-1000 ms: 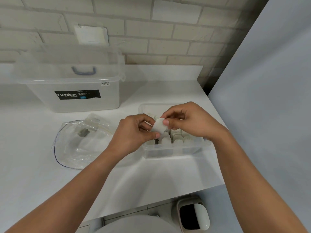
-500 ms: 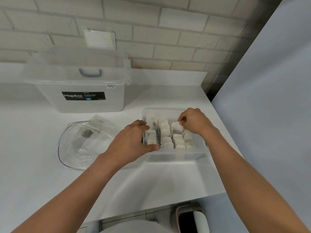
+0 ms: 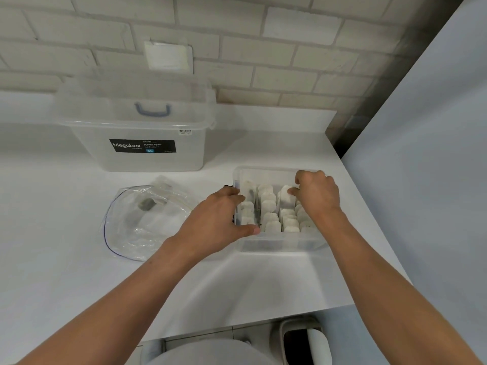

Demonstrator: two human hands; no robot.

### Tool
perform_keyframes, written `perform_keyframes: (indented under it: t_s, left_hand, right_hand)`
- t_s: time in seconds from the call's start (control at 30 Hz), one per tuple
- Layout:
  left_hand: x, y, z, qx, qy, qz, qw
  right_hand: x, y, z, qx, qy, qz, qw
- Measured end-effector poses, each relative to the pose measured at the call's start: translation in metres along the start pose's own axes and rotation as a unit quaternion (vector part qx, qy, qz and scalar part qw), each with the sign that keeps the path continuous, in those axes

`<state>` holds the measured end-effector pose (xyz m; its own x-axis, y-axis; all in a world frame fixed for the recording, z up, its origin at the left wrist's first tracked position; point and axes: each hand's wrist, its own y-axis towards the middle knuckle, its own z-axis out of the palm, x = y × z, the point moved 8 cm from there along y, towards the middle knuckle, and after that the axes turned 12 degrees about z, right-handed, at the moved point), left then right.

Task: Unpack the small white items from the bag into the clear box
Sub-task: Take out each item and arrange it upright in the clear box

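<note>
Bag [image 3: 147,227] was judged nearly emptied; clear box [image 3: 279,245], well filled, was gripped by left hand [image 3: 218,219], white item [image 3: 286,200] pinched by right hand [image 3: 319,196].

The clear box [image 3: 279,245] sits open near the bench's right edge, packed with small white items [image 3: 268,206] standing upright in rows. One item [image 3: 286,200] stands higher than the rest. The clear bag [image 3: 137,233] lies crumpled just left of the box.
</note>
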<state>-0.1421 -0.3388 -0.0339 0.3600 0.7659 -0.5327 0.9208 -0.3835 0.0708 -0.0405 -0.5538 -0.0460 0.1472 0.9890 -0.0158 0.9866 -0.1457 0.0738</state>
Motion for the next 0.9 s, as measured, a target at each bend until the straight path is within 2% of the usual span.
perform_keyframes:
  t_s: [0.1,0.27,0.43,0.57,0.63,0.73,0.83,0.9]
  left_hand:
    - [0.002,-0.008,-0.009,-0.027,-0.005,0.017,0.999]
    - [0.023,-0.038,-0.053,-0.15,-0.007,0.052,0.987]
    - [0.069,-0.079,-0.101,-0.274,0.061,0.021,0.959]
    - [0.11,-0.103,-0.118,-0.295,0.111,-0.016,0.949]
    - [0.13,-0.11,-0.117,-0.27,0.133,-0.035,0.953]
    - [0.158,-0.113,-0.103,-0.187,0.164,-0.055,0.967]
    - [0.182,-0.115,-0.087,-0.084,0.156,-0.097,0.979]
    - [0.194,-0.117,-0.085,-0.061,0.126,-0.114,0.984]
  right_hand:
    - [-0.004,-0.011,-0.015,-0.031,0.072,0.015,0.997]
    - [0.016,-0.059,-0.046,-0.04,0.25,0.012,0.967]
    - [0.083,-0.112,-0.063,-0.011,0.434,-0.041,0.9]
    - [0.154,-0.147,-0.064,0.024,0.51,-0.133,0.85]
    - [0.193,-0.163,-0.055,0.077,0.478,-0.198,0.852]
    - [0.241,-0.178,-0.024,0.144,0.343,-0.266,0.889]
    - [0.259,-0.172,0.015,0.158,0.158,-0.236,0.946]
    - [0.256,-0.161,0.028,0.145,0.091,-0.181,0.968]
